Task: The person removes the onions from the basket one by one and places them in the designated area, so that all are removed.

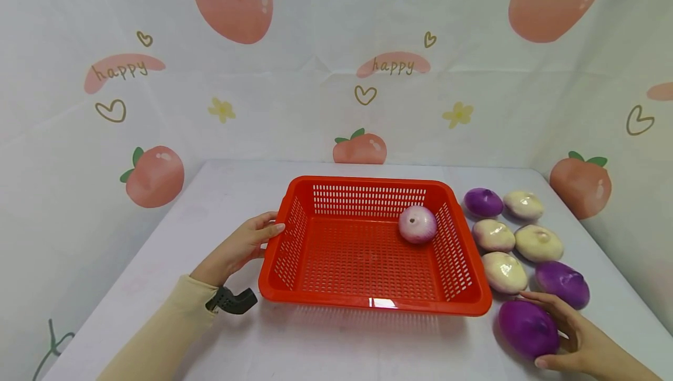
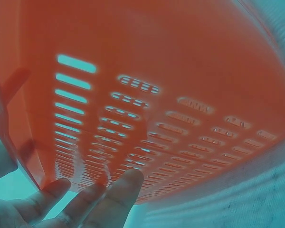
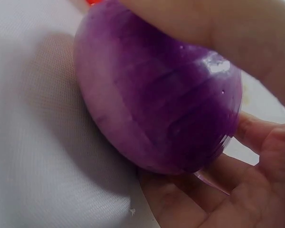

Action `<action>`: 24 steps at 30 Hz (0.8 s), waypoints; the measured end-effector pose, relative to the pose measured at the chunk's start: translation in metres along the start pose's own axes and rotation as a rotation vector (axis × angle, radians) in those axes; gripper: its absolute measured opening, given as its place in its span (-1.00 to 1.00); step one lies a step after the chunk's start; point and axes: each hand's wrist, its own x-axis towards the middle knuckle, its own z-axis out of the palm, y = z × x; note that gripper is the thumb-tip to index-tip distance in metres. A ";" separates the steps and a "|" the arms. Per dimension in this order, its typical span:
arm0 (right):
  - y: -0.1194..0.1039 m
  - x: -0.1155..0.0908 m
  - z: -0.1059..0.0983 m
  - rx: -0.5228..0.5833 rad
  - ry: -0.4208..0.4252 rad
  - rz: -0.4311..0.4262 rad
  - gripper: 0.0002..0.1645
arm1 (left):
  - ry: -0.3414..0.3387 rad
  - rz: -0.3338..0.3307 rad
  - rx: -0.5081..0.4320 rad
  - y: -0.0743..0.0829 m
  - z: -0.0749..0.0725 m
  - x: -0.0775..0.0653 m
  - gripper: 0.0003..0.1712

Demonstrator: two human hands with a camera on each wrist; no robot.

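Observation:
A red plastic basket (image 1: 375, 305) with slotted walls stands mid-table; one pale purple onion (image 1: 417, 225) sits in its back right corner. My left hand (image 1: 247, 246) holds the basket's left side, thumb over the rim. In the left wrist view, its fingers (image 2: 116, 197) lie along the outside of the slotted wall. To the right of the basket, my right hand (image 1: 573, 334) grips a dark purple onion (image 1: 527, 328), fingers on its far side and thumb on its near side. That onion (image 3: 156, 90) fills much of the right wrist view, close over the white cloth.
Right of the basket lie several more onions: pale ones (image 1: 503, 273) and purple ones, one (image 1: 562, 284) just beyond my right hand and another (image 1: 483, 203) at the back. A white printed cloth (image 1: 310, 106) hangs behind the table (image 1: 210, 194). A green cord shows at lower left.

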 end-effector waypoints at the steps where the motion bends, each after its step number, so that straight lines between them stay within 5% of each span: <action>1: 0.000 0.000 0.000 0.000 0.002 -0.002 0.01 | 0.000 0.000 0.001 0.000 0.000 0.000 -0.36; 10: 0.001 -0.001 0.001 -0.035 0.012 0.071 -0.03 | 0.006 -0.003 0.002 -0.001 0.000 -0.001 -0.37; 24: -0.004 0.001 0.001 -0.044 0.027 -0.081 0.00 | 0.002 0.001 -0.002 0.000 0.001 -0.001 -0.36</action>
